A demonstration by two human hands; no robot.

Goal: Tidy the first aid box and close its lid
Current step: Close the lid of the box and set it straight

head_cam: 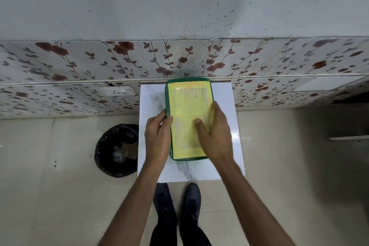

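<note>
the first aid box (188, 118), green-rimmed with a yellow sheet of orange writing across its top, sits lengthwise on a small white table (223, 106) pushed up against the flowered wall tiles (79, 62), its far end almost at the wall. the lid looks down on the box, so nothing of the contents can be seen and i cannot tell how tidy it is inside. the left hand (157, 136) grips the box's left edge, thumb (168, 119) hooked over the rim and the fingers wrapped round the side, which seems meant to hold the box steady and pinch that edge shut. the right hand (214, 134) lies flat and spread on the right half of the lid, grasping nothing, palm bearing down, probably to seat the lid on its rim. i cannot see whether any catch has engaged. a bin lined with a black bag (116, 150) stands on the floor just left of the table, handy for discards. the person's dark shoes (177, 195) are planted close under the table's near edge, so they lean straight over the work.
</note>
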